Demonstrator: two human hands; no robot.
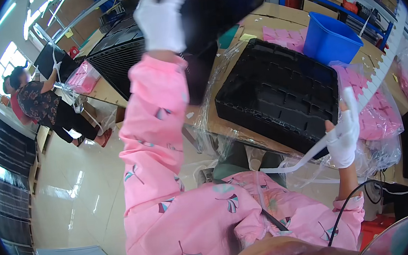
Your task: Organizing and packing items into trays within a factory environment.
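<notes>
My left hand (161,25), in a white glove, is raised at the far side with its fingers at the edge of a large dark tray-like piece (230,0). That piece is blurred and cut off by the top of the picture. My right hand (343,137) wears a white glove with bare fingertips and is closed on a narrow white strap (297,162), which trails left in front of the table edge. Beside it, a stack of black plastic trays (277,90) lies on the cardboard-covered table (203,117).
Behind the trays stands a blue bin (331,37), with pink wrapped packs (373,109) beside it. A white notched strip (386,66) curves along the right. More black trays (116,49) stand at the far left. Two people (37,98) work beyond. Blue shelving (335,1) holds cartons.
</notes>
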